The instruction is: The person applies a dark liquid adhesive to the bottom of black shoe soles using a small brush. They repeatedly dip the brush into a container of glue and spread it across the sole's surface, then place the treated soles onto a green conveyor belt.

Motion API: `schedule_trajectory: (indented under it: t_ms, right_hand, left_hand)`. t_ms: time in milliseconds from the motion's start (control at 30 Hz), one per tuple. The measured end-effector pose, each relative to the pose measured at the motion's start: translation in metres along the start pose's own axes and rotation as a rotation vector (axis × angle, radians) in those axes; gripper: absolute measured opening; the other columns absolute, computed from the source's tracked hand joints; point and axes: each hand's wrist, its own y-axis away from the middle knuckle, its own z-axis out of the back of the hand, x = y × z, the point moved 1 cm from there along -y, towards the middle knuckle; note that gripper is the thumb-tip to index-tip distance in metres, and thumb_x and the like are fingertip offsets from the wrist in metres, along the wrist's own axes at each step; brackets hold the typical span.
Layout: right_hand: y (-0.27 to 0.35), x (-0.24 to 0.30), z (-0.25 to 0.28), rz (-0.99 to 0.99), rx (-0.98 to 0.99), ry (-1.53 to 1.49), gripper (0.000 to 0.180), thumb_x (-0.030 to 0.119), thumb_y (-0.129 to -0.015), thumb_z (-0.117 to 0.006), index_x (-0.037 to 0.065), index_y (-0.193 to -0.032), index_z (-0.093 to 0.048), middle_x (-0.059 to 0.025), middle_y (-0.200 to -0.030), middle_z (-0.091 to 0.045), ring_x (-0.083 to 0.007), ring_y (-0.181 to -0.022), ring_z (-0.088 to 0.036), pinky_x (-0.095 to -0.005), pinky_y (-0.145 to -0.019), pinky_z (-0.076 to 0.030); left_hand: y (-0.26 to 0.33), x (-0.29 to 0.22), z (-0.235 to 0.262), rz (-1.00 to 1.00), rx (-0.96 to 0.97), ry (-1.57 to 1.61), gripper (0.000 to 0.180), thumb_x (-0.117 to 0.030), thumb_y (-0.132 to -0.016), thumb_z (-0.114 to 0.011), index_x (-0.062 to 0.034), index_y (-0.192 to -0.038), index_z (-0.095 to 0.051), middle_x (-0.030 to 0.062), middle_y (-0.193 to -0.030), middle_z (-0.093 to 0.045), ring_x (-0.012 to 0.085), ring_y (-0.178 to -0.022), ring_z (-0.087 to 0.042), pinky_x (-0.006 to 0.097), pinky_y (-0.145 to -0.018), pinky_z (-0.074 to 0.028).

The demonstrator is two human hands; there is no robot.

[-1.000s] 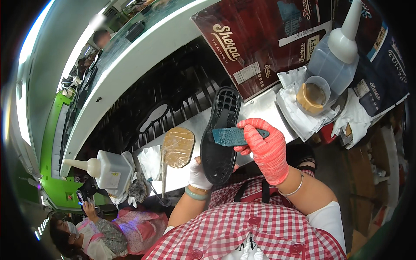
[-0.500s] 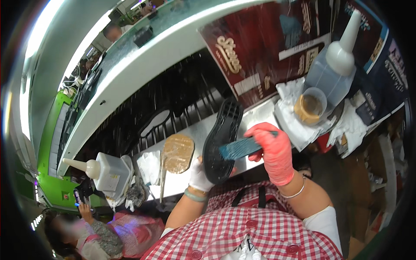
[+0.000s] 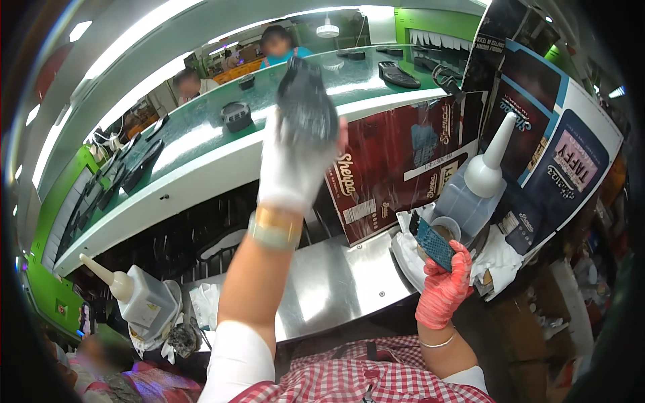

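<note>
My left hand (image 3: 295, 164), in a white glove, is stretched far forward and holds a black shoe sole (image 3: 304, 101) at the edge of the green conveyor belt (image 3: 191, 151). Both are smeared by motion, and most of the fingers are hidden. In a pink glove, my right hand (image 3: 445, 289) is closed round a flat teal brush (image 3: 433, 242) with dark bristles at its far end. This brush stands tilted in front of a small cup (image 3: 449, 227), which it partly covers. Behind the cup is a large translucent squeeze bottle (image 3: 470, 195) with a white nozzle.
More black soles (image 3: 398, 74) lie on the belt. Below it runs a metal shelf (image 3: 356, 282). A second squeeze bottle (image 3: 141, 295) stands at the left beside a white cloth (image 3: 203, 303). Printed cardboard (image 3: 396, 161) screens the right side. Other people (image 3: 275, 47) are beyond the belt.
My left hand has carried the sole up and forward from the metal shelf to the belt. My right hand has drawn the brush off the sole, rightward to the cup. The view has shifted.
</note>
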Motion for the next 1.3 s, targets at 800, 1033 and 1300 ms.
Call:
schedule_trajectory:
  t_ms: [800,1033,1300]
  right_hand:
    - [-0.021,0.014,0.025,-0.072,0.021,0.228,0.022,0.019,-0.095,-0.049,0.006,-0.113,-0.052,-0.0029,-0.087,-0.058,-0.0123,-0.059,-0.058,-0.0215,-0.054,-0.046]
    - [-0.067,0.047,0.033,-0.055,0.15,0.655,0.025,0.024,-0.091,-0.058,0.004,-0.104,-0.06,-0.0005,-0.083,-0.061,-0.0075,-0.061,-0.06,-0.018,-0.053,-0.042]
    - [-0.104,0.039,0.065,-0.112,0.296,0.932,0.025,0.02,-0.089,-0.061,0.001,-0.104,-0.063,-0.0032,-0.086,-0.064,-0.0081,-0.072,-0.057,-0.0221,-0.064,-0.048]
  left_hand:
    - [-0.117,-0.161,0.121,-0.118,-0.651,-0.922,0.047,-0.045,-0.077,-0.058,-0.0024,-0.097,-0.057,0.0102,-0.073,-0.056,0.0247,-0.064,-0.059,0.032,-0.054,-0.048]
    - [0.09,-0.066,0.086,-0.398,-0.197,-0.729,0.06,-0.017,-0.084,-0.057,0.0005,-0.137,-0.033,0.0124,-0.131,-0.044,0.0191,-0.107,-0.05,0.032,-0.092,-0.044]
    - [0.217,0.048,0.109,0.284,-0.439,-0.521,0.045,-0.011,-0.083,-0.053,0.0011,-0.125,-0.042,0.0133,-0.101,-0.061,0.0218,-0.085,-0.063,0.031,-0.075,-0.052]
